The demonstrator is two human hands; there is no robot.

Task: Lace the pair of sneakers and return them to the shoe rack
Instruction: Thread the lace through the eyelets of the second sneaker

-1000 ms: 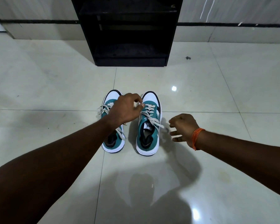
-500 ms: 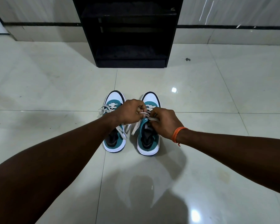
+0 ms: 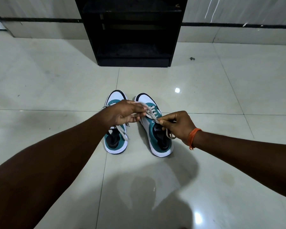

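Observation:
Two teal and white sneakers stand side by side on the floor, toes pointing away from me. The left sneaker has loose grey laces trailing over its side. The right sneaker is turned slightly, heel to the right. My left hand pinches one end of the right sneaker's lace above the gap between the shoes. My right hand pinches the other end beside the shoe's tongue. The black shoe rack stands against the wall beyond the shoes.
Glossy white floor tiles surround the shoes on all sides. A small dark speck lies on the floor to the right of the rack. The rack's shelves look dark and I cannot see anything on them.
My right hand came in from the right and took the lace end. Both hands then drew apart, pulling the lace outward, and the right sneaker shifted and turned a little.

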